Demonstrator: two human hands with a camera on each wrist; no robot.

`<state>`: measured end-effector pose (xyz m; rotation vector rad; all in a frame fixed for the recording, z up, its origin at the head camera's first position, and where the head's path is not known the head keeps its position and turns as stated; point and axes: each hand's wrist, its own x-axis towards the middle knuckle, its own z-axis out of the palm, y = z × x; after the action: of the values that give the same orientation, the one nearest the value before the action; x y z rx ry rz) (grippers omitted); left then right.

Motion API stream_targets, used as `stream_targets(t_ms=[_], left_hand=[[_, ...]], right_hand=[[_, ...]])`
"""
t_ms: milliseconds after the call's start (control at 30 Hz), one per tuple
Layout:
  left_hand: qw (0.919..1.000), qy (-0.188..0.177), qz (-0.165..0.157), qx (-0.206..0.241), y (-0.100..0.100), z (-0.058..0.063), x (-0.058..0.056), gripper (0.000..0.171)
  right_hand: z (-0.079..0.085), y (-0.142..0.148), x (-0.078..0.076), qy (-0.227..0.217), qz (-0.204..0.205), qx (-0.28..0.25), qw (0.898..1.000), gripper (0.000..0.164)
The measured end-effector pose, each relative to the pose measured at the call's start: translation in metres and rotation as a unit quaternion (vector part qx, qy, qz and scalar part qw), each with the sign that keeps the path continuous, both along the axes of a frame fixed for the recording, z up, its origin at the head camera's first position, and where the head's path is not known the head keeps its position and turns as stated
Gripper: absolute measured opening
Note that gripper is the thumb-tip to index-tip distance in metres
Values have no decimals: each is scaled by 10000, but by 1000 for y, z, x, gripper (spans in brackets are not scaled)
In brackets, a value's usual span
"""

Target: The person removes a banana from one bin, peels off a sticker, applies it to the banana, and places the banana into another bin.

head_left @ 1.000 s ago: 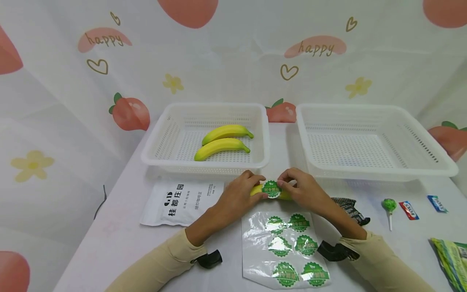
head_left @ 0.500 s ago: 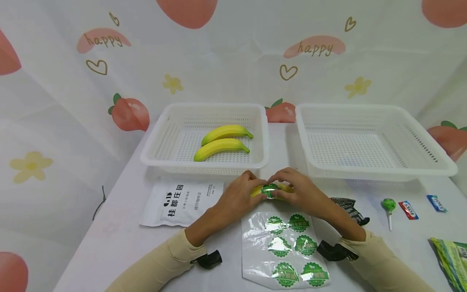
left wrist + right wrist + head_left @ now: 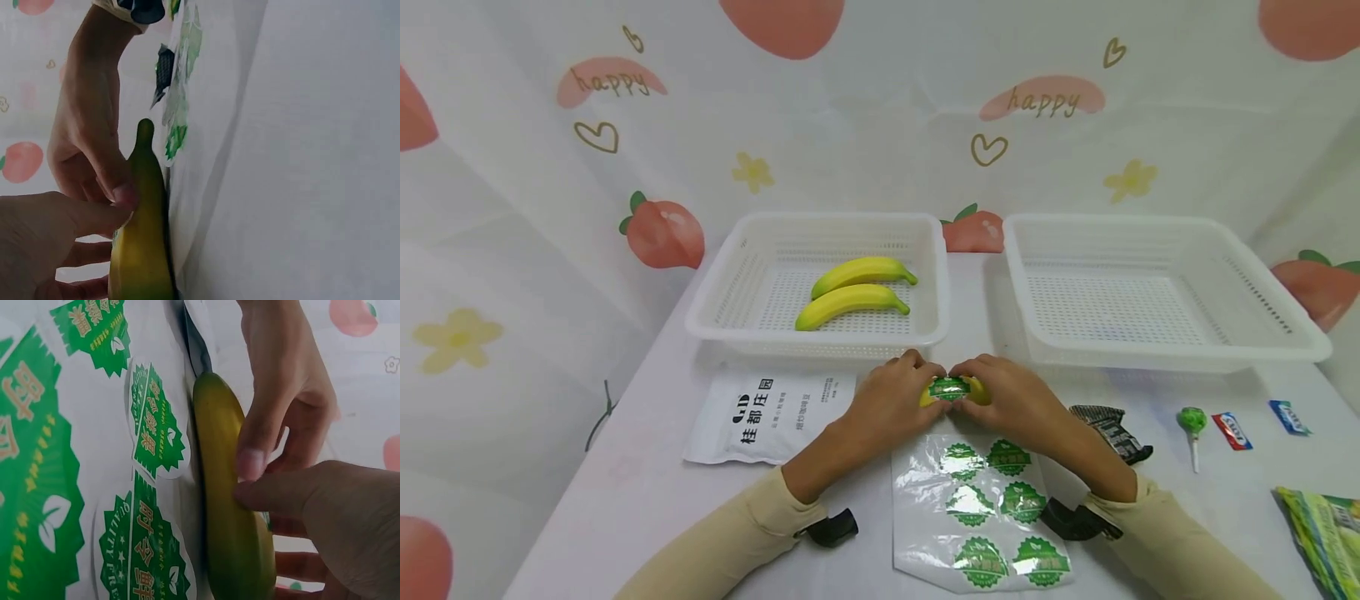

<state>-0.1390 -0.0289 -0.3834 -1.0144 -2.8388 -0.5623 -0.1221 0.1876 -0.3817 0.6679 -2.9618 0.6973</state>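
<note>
A yellow banana (image 3: 145, 250) with a greenish stem lies on the table, between both hands. Across its upper side is a green and white sticker (image 3: 950, 388). My left hand (image 3: 891, 402) holds the banana, thumb on the near side and fingers over the far side. From the other side my right hand (image 3: 1018, 406) grips it the same way, the two thumb tips meeting low on the fruit in the wrist views. Nearest me lies a clear-backed sticker sheet (image 3: 925, 517) bearing several green badge stickers.
Behind the hands, a white basket (image 3: 816, 335) holds two bananas (image 3: 853, 304); another white basket (image 3: 1165, 354) stands right of it. Around lie a white pouch (image 3: 775, 417), black packet (image 3: 1112, 429), green lollipop (image 3: 1192, 419), small wrapped sweets (image 3: 1232, 431) and a green-yellow bag (image 3: 1322, 525).
My right hand has shifted left from the sticker's edge until its fingers meet the left hand's. The sticker now bends down over the banana instead of standing flat.
</note>
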Motion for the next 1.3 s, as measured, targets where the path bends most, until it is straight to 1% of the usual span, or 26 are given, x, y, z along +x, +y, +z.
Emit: stream_targets(t_ms=[100,267,367,500,633,767,900,1033,1100,1200,1300], left_hand=[[9997,122,24,-192,1,1,0,40],[9983,483,26,-311,4,0,-1,36],[9969,734,25,-278,5,1,-2,31],[9950,967,25,-241,4,2,-3,27],[9953,944,52,-222,4,4,-1,26],[9945,964,140,-380,5,7,1,29],[9896,1249,164,-696,5,8,4,34],[9853,1479,150,-843,5,8,6,37],[9857,1453,168,-841,5,7,6,37],[9875,1336,195,-815,4,7,6,36],[9888,1296,112,-733,5,8,6,37]], right_hand=[[0,-2,1,147,-6,126,9998,36],[1,-3,3,247,-79,387,9989,38],[3,-3,4,155,-70,362,9992,37],[6,-1,3,-89,-1,135,9999,36],[9,3,1,-355,79,-115,9993,34],[12,6,0,-566,154,-298,9978,32],[14,8,0,-628,195,-322,9973,31],[17,11,1,-620,331,-294,9971,31],[18,14,1,-683,424,-299,9963,33],[21,20,0,-910,495,-304,9942,35],[24,24,-1,-1183,529,-347,9910,33]])
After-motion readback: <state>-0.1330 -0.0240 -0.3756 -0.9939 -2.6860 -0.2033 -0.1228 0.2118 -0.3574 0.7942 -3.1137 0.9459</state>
